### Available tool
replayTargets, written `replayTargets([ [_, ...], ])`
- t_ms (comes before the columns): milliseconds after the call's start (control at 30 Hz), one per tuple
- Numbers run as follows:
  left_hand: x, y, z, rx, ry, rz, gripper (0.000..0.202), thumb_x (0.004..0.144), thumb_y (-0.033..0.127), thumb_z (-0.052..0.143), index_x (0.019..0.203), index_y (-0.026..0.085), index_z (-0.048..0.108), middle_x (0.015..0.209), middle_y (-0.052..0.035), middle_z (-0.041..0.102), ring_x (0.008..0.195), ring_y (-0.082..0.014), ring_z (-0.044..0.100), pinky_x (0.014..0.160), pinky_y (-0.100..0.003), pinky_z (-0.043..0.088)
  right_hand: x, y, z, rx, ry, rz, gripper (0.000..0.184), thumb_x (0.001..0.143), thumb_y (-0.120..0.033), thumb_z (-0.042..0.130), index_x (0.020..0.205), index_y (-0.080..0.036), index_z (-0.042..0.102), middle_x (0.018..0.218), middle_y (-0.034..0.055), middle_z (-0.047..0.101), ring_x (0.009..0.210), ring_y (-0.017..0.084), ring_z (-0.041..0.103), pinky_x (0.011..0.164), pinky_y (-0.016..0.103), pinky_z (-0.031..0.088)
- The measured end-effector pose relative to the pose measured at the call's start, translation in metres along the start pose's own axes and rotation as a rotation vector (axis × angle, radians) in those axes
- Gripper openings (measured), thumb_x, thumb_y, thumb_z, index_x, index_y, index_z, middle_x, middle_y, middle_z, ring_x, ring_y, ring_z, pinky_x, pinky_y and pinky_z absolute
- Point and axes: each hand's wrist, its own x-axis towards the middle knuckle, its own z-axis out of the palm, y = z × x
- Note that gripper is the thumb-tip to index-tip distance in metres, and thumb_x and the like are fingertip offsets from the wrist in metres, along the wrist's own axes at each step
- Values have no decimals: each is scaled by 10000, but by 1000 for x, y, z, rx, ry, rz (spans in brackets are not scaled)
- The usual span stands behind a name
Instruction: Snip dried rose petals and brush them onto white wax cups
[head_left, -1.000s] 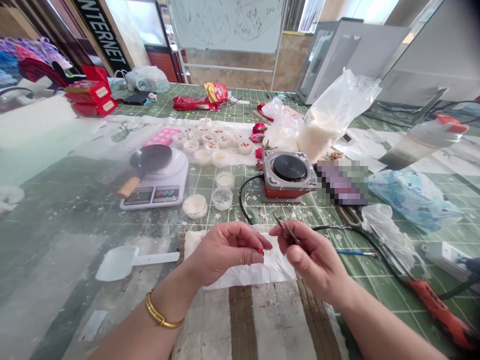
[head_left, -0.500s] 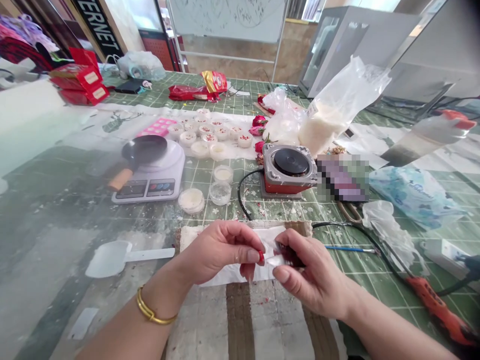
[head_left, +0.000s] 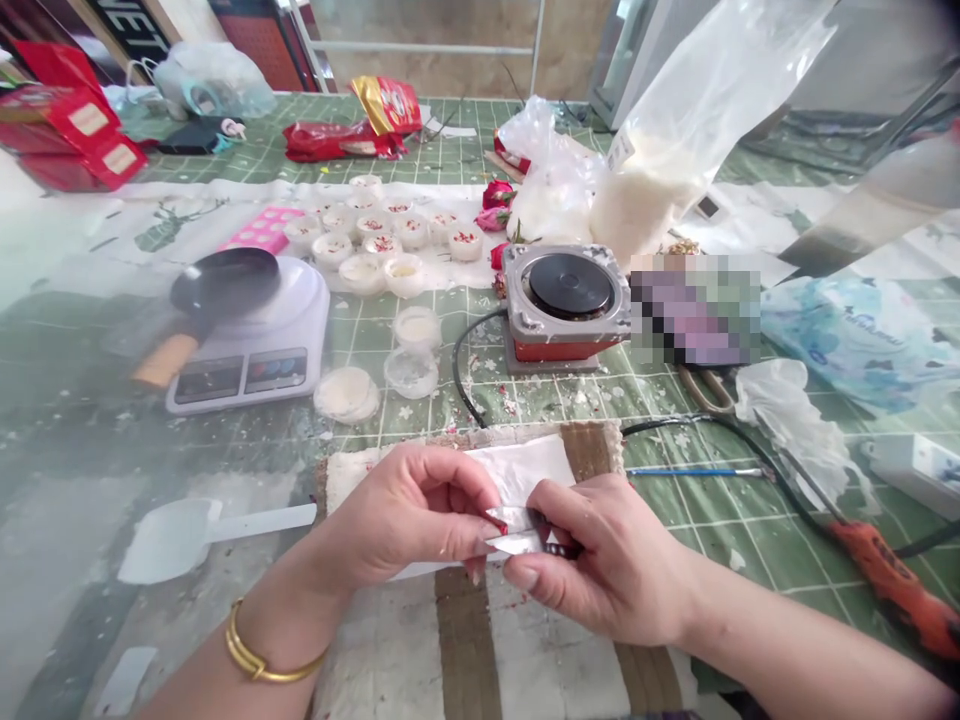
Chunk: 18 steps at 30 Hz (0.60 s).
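Over the striped cloth, my left hand (head_left: pixel 409 510) pinches a small red piece (head_left: pixel 501 526), perhaps a bit of dried petal, between thumb and fingertips. My right hand (head_left: pixel 611 555) is wrapped round small scissors (head_left: pixel 519 543) with dark handles. Their two silver blades are parted and point left, with the red piece at their tips. Most of the handles is hidden in my fingers. Below both hands lies a white paper sheet (head_left: pixel 529 470) on the striped cloth (head_left: pixel 517 650).
Ahead stand a small hot plate (head_left: pixel 570 285), several little cups (head_left: pixel 405 275) with pale filling, and a kitchen scale (head_left: pixel 296 330) bearing a small pan (head_left: pixel 225 280). A white spatula (head_left: pixel 172 540) lies left. To the right are a thin brush (head_left: pixel 690 472), a black cable and an orange-handled tool (head_left: pixel 896 580).
The scissors have moved left to the red piece, and their parted blades now show at it. My two hands are closer together. The view has tilted downward.
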Motion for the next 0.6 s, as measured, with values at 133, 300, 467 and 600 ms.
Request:
replayTargets([
  [133,1,0,0,11,-7,-13,69,671,137,727,712,125,673,635,-14,654,532,-91,611,504,-173,495,1,2,1,-24,0,6,425,821,-582,429,646,-199,365,493,-57,360,426,59,259,436,224,185],
  [300,1,0,-1,32,-10,-28,84,683,151,721,738,119,665,638,-14,658,528,-90,610,502,-177,504,2,4,2,-64,-9,34,434,838,-590,390,663,-193,406,486,-36,436,421,66,342,441,223,208],
  [467,1,0,-3,47,-10,-62,119,676,180,733,747,120,658,629,-15,659,522,-95,615,497,-180,508,2,7,4,-73,-28,45,439,846,-592,381,676,-191,432,487,-22,478,436,77,397,447,224,223],
  [600,0,1,-5,55,-21,-85,108,683,169,725,751,122,655,651,-17,667,533,-95,623,511,-183,516,2,7,5,-87,-8,28,429,848,-577,393,654,-194,410,472,-37,438,427,69,355,441,223,215],
])
